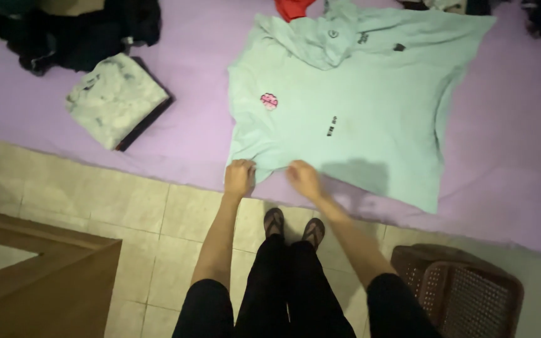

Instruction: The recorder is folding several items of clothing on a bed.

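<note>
Head view, grip: my left hand [240, 178] is closed in a pinch on the near hem of the mint-green shirt [345, 106], knuckles up, with the cloth bunched under the fingers. My right hand [303, 178] lies on the same hem just beside it; its fingers are curled over the fabric edge, but whether they clamp the cloth or only press on it I cannot tell. A small fold of hem rises between the two hands.

Head view, the shirt: it lies spread flat on the purple sheet [508, 144], its collar end away from me and its near hem at the sheet's edge. A small pink patch [268, 101] marks the chest, and dark printed marks sit nearer the middle.

Head view, surroundings: a folded pale mottled garment [114, 97] rests on a dark folded one, well apart to the left on the same sheet. A heap of dark clothes [76, 34] lies beyond it at the far left. A red cloth [292, 7] touches the shirt's top edge. My sandalled feet [293, 226] stand on the tiled floor [95, 200] just below the hands. A brown perforated basket [461, 288] stands to my right, and a wooden furniture corner [45, 281] to my left; neither touches the shirt.
</note>
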